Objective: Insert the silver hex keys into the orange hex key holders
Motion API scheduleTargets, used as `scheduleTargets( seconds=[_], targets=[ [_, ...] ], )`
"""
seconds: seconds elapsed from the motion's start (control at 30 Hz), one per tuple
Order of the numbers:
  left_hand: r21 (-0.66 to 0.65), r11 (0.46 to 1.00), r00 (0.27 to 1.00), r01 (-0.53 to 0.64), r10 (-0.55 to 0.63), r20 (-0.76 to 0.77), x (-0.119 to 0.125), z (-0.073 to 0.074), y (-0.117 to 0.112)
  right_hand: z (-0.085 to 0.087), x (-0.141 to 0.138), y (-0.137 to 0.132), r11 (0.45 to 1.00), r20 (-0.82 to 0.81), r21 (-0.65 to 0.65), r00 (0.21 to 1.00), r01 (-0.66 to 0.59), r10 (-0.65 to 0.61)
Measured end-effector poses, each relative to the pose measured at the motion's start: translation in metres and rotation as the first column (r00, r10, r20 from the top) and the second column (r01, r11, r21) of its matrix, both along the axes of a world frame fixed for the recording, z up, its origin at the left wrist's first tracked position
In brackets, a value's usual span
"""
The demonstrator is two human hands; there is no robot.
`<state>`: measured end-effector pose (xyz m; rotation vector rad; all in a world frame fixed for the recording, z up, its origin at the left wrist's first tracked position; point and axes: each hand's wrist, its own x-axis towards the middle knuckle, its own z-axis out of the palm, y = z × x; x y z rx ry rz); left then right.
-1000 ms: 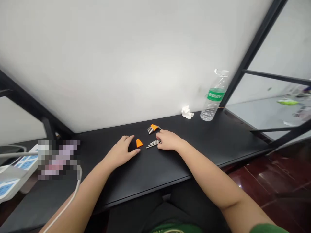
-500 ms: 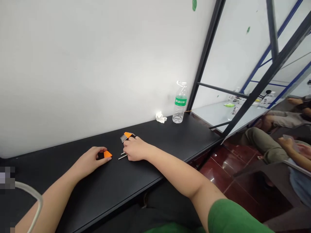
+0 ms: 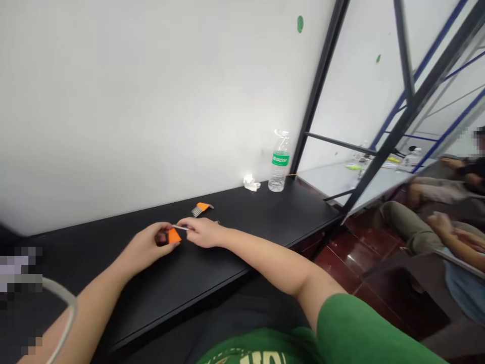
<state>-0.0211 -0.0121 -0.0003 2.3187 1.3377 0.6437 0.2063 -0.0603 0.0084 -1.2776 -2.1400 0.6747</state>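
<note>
My left hand (image 3: 146,244) is closed round a small orange and black holder (image 3: 173,235), lifted slightly off the black table (image 3: 212,268). My right hand (image 3: 200,232) pinches a thin metal hex key (image 3: 180,227) whose tip meets the holder. Behind the hands a second orange holder with several hex keys (image 3: 201,208) lies on the table. One more loose key end (image 3: 217,222) shows just behind my right hand.
A water bottle with a green label (image 3: 279,163) and a crumpled white tissue (image 3: 250,183) stand at the back by the wall. A black metal frame (image 3: 322,86) rises at the right. Other people sit at the far right (image 3: 435,222). A grey cable (image 3: 60,313) is at the left.
My right hand has lifted one hex key from the table and brought it to the orange holder. My left hand has raised the holder. My view has stayed turned to the right.
</note>
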Motion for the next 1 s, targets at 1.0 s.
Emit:
scheduleTargets(
  seconds=[1.0],
  targets=[
    [0.377, 0.922, 0.972, 0.082, -0.157, 0.173, 0.001, -0.014, -0.027, -0.022, 0.018, -0.007, 0.87, -0.639, -0.397, 0.769, -0.293, -0.033]
  ],
)
